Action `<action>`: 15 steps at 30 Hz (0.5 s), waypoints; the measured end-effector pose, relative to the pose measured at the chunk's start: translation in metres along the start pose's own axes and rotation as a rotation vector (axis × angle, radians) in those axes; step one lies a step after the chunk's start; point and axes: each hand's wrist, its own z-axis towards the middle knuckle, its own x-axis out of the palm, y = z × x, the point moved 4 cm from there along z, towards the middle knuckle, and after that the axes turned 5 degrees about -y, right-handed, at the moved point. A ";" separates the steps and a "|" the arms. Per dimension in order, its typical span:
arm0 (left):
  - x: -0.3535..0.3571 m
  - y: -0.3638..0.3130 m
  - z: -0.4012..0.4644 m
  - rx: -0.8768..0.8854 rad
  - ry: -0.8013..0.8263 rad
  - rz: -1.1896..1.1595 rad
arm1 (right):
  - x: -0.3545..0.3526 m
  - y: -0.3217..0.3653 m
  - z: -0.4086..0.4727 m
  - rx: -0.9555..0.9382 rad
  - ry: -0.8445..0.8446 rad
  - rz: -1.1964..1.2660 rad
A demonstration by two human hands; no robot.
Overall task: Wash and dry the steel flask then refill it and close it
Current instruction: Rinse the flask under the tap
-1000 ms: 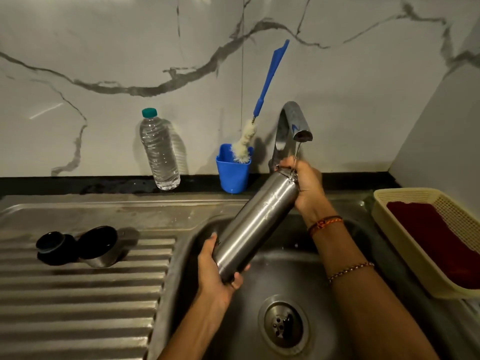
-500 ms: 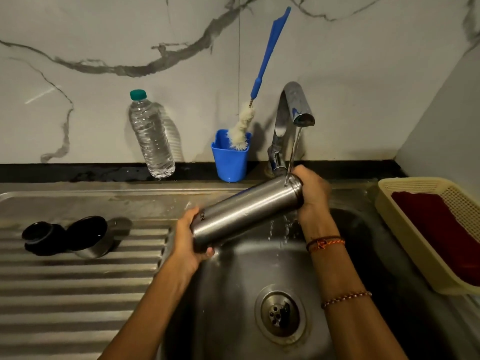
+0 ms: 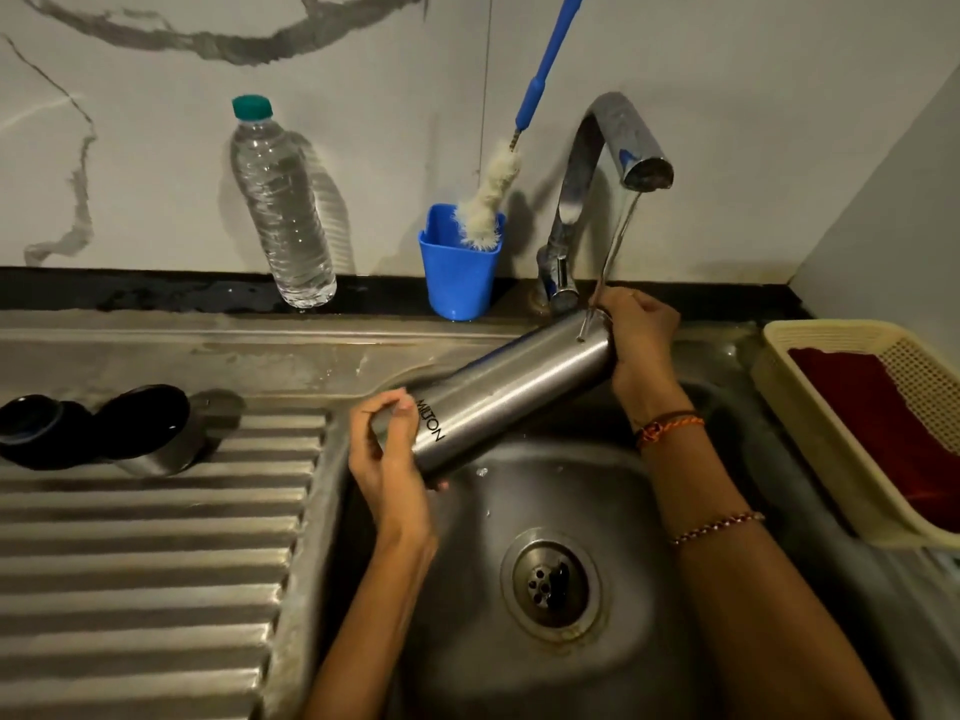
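The steel flask (image 3: 509, 389) lies nearly level over the sink basin (image 3: 597, 485), its right end slightly higher. My left hand (image 3: 387, 449) grips its lower left end. My right hand (image 3: 641, 337) grips its upper right end, which the hand hides. A thin stream of water falls from the tap (image 3: 618, 153) onto the flask's side near my right hand. The flask's steel cup lid (image 3: 156, 433) and black inner stopper (image 3: 36, 428) lie on the ribbed drainboard (image 3: 156, 563) at the left.
A clear water bottle (image 3: 280, 210) with a green cap stands against the wall. A blue cup (image 3: 457, 267) holds a blue-handled bottle brush (image 3: 493, 194) beside the tap. A cream basket (image 3: 810, 402) with a red cloth (image 3: 883, 423) sits at the right. The drain (image 3: 556, 584) is below.
The flask swung from steeply tilted to nearly level, its left end rising toward the drainboard. The water now strikes its outer side rather than its mouth. My view has moved closer.
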 end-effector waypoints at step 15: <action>0.006 0.002 -0.006 -0.277 0.126 -0.097 | 0.020 -0.009 -0.073 -1.808 0.381 -1.081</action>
